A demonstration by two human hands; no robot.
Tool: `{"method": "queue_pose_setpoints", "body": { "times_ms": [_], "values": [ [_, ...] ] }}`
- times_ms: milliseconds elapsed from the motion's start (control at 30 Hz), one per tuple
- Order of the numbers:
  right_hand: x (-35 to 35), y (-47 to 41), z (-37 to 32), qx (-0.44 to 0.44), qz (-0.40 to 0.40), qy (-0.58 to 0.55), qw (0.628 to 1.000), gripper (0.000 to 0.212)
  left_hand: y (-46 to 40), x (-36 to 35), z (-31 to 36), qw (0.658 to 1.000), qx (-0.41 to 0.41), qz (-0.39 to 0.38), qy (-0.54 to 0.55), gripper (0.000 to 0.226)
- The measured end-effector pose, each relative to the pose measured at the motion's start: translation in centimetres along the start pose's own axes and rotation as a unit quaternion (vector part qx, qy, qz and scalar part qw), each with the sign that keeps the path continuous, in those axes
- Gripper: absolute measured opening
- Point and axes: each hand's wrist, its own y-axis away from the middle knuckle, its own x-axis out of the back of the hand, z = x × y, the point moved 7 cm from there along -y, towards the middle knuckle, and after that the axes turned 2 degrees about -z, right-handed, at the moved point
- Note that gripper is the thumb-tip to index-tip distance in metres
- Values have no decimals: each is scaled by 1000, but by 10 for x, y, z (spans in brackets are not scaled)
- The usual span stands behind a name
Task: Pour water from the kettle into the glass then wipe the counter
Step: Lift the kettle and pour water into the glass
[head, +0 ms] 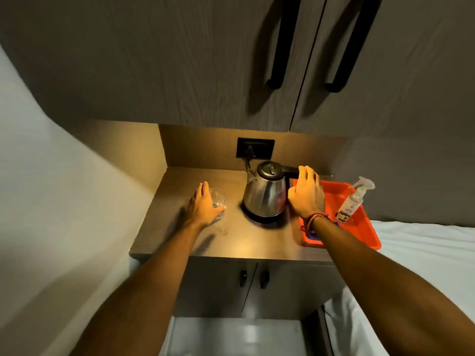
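Note:
A steel kettle with a black lid and handle stands on its base at the back middle of the brown counter. My right hand hovers at the handle's right end with the fingers stretched out, not closed around it. A clear glass stands to the left of the kettle. My left hand cups it from the left, thumb across its front. A few water drops lie on the counter in front of the glass.
A red tray on the counter's right holds a white spray bottle and something blue, partly under my wrist. The kettle's cord runs to a black wall socket. Cabinets hang overhead; a white bed lies to the right.

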Motion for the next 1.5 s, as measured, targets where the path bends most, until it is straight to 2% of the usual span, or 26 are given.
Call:
{"method": "queue_pose_setpoints", "body": {
  "times_ms": [133,233,400,533,700,900,1167,1233,1300,1333,1367,1433,1500],
  "values": [
    [-9,-29,20,-33,-36,-57,997,57,-16,-11,-13,990,66,14,127,114],
    [-24,-44,35,-62,-34,-148,986,45,-26,-20,-16,971,103,49,212,109],
    [-57,-58,54,-153,-27,-360,920,30,-29,-33,-24,927,138,100,335,95],
    [-70,-63,59,-187,-13,-404,895,34,-25,-44,-30,907,147,125,375,93],
    [-64,-79,41,-151,-16,-362,920,38,-26,-33,-27,903,128,151,381,86],
    [-41,-96,-22,-28,-18,-303,953,26,-28,-17,-13,926,82,131,344,86],
    [-19,-91,-109,122,-11,-206,971,26,-14,-4,-23,927,72,139,342,80],
    [-24,-90,-110,140,-16,-157,978,26,-11,0,-26,924,75,146,347,79],
    [-40,-90,-97,123,-79,-76,986,12,-7,4,-30,923,85,149,345,81],
    [-46,-86,-93,111,-110,-28,987,15,-5,6,-33,922,90,149,346,82],
    [-42,-84,-101,119,-104,-18,987,17,-4,8,-35,921,95,148,347,83],
    [-20,-83,-137,191,-4,-42,981,13,-1,10,-37,921,102,148,347,83],
    [-12,-78,-168,259,22,-40,965,17,0,11,-40,919,104,150,350,80]
  ]
}}
